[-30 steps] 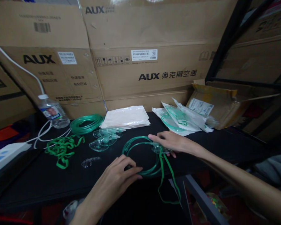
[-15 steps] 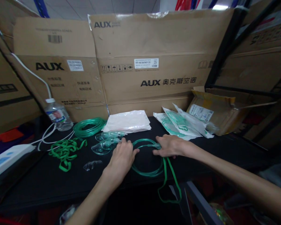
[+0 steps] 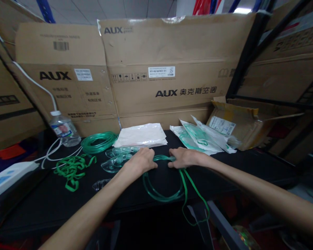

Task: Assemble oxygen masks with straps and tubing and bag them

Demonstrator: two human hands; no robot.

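A loop of clear green tubing point(image 3: 161, 198) stretches between my two hands, its lower arc towards the table's front edge. At the loop's upper left, my left hand point(image 3: 143, 161) is closed around the tubing. My right hand point(image 3: 184, 158) is closed on the tubing's upper right, with a pale connector partly hidden at its fingertips. A green elastic strap point(image 3: 197, 187) hangs below the right hand past the table edge. Clear green plastic masks point(image 3: 116, 162) lie just left of my left hand. A small clear plastic piece point(image 3: 100, 184) is partly covered by my left forearm.
Tangled green straps point(image 3: 70, 170), coiled green tubing point(image 3: 99, 141), a water bottle point(image 3: 64, 130) and a power strip point(image 3: 11, 177) lie left. White packets point(image 3: 141, 135) sit behind the hands. Packaged green items point(image 3: 198, 135) and an opened carton point(image 3: 232, 121) stand right. Large cardboard panels point(image 3: 135, 48) form the back.
My left hand has moved right and closed on the tubing loop. The tubing's upper strands are now bunched between the hands, and the lower arc and the strap have shifted.
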